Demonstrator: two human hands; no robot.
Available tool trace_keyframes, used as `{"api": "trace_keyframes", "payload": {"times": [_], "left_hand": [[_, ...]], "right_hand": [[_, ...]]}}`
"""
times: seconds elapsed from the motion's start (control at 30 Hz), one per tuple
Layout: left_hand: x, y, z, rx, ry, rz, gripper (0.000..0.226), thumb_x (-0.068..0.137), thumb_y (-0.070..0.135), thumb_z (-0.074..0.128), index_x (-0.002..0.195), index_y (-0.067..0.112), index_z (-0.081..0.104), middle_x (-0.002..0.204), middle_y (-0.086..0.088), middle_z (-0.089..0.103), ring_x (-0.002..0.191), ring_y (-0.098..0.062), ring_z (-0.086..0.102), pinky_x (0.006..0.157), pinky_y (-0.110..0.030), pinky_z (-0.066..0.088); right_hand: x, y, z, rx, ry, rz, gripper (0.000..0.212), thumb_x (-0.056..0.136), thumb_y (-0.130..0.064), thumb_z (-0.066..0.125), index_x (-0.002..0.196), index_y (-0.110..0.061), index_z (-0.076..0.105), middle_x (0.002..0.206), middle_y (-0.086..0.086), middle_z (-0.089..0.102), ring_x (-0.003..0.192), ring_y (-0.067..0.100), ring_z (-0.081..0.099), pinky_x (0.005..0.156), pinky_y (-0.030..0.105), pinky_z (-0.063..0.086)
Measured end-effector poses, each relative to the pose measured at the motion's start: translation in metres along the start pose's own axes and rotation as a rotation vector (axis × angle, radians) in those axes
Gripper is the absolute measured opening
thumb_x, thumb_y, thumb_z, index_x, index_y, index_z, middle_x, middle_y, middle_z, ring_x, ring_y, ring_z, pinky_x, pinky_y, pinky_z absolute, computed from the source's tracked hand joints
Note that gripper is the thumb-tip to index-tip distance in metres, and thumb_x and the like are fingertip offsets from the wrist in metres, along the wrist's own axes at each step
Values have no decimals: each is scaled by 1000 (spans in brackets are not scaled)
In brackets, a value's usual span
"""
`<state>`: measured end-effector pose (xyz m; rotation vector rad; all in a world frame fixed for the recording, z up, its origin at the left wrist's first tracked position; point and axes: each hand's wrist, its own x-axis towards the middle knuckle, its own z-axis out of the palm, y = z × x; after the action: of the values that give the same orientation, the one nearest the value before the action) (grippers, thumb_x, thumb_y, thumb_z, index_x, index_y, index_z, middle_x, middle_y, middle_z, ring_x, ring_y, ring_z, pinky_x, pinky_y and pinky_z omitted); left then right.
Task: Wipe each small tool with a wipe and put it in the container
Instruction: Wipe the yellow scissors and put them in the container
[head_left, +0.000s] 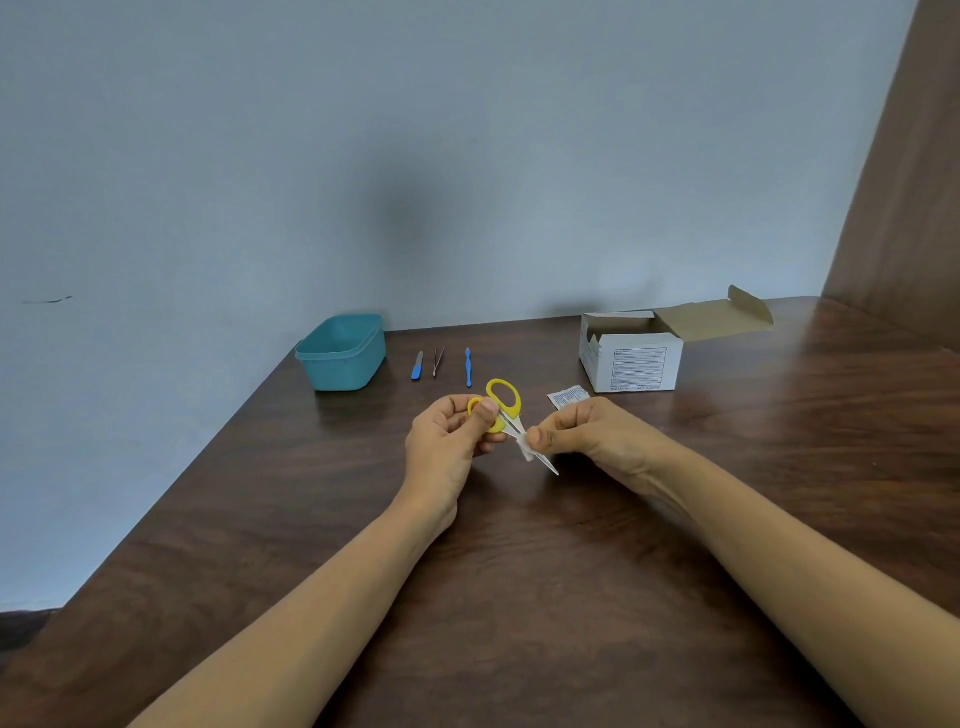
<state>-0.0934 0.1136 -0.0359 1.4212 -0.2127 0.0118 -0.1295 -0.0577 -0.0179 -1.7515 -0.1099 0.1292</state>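
Dark wood surface (519, 571) is filling the lower view, meeting a blue-grey wall (311, 156) and a wood panel (904, 182) on the right. Both forearms are running out of the bottom edge.

Left hand (447, 436) is gripping the scissors (503, 397) by the smaller yellow loop, its thumb covering much of that loop. The larger loop is standing free above. Right hand (587, 431) is pinching a white wipe (527, 447) round the blades, held above the surface between the hands. Wipe and fingers are hiding the middle of the blades, and only the tip is poking out below.

Just behind the right hand a small printed packet (569, 397) is lying partly hidden. Farther back an open white box (631, 358) is standing with its flap up; its print is too small to read and its inside is out of sight.

Three tools are lying in a row behind the hands: a blue-handled file (417, 366), tweezers (438, 361) and a thin blue tool (468, 368), perhaps a cuticle pusher. Left of them, at the surface's corner, a teal container (343, 371) is standing, its floor not showing.
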Motion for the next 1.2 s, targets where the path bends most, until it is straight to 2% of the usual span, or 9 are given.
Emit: {"api": "trace_keyframes", "payload": {"times": [0.13,0.27,0.43,0.6,0.67,0.77,0.83,0.97,1.2], "left_hand": [[-1,1,0,21,-53,-12,10,89,15,65,94,7,64,78,-7,72,64,-11,66,56,-18,50],[-2,2,1,51,-84,-15,12,89,14,65,95,5,63,80,-9,73,64,-10,68,56,-18,51],[-2,2,2,76,-107,-14,15,90,14,64,97,1,63,84,-12,73,67,-11,71,55,-17,52],[-4,4,3,34,-83,-22,19,89,17,65,100,1,63,76,-5,73,66,-9,69,56,-17,51],[-4,5,2,4,-72,-27,20,89,18,65,99,1,64,74,-3,73,65,-9,69,55,-17,51],[-4,6,1,-5,-84,-40,19,89,17,65,100,1,64,74,-2,74,65,-8,69,54,-16,51],[-5,7,1,1,-97,-45,19,89,17,65,100,1,63,75,-3,74,65,-9,70,54,-16,50],[-5,6,1,22,-121,-52,18,89,16,65,99,1,64,80,-7,74,66,-9,70,55,-17,51],[-4,7,2,48,-172,-62,13,89,17,64,95,5,65,79,-6,74,68,-11,71,53,-16,51]], "right_hand": [[3,7,8,82,130,-79,11,77,-18,74,80,-8,76,83,3,75,77,2,64,83,20,44],[4,12,13,128,210,-136,23,71,-23,76,81,-2,74,87,12,73,80,8,63,82,20,46],[6,15,15,197,293,-184,22,79,-19,73,87,1,74,84,10,73,74,5,62,75,17,47],[7,10,7,174,169,-107,20,70,-28,76,82,-11,77,83,3,74,78,6,63,85,23,44],[7,8,4,150,101,-76,12,70,-26,76,76,-16,78,80,0,73,73,6,59,79,26,41],[7,6,-1,156,57,-88,6,78,-15,71,76,-13,76,75,-3,72,65,0,58,68,17,40],[6,7,1,174,78,-101,10,74,-17,72,78,-8,74,73,-2,72,66,1,60,67,14,43],[8,14,10,163,218,-167,40,62,-37,78,82,-2,75,81,11,71,75,12,58,76,24,45],[10,17,11,220,283,-219,21,79,-19,72,83,1,72,69,-3,71,62,0,60,63,13,44]]}}
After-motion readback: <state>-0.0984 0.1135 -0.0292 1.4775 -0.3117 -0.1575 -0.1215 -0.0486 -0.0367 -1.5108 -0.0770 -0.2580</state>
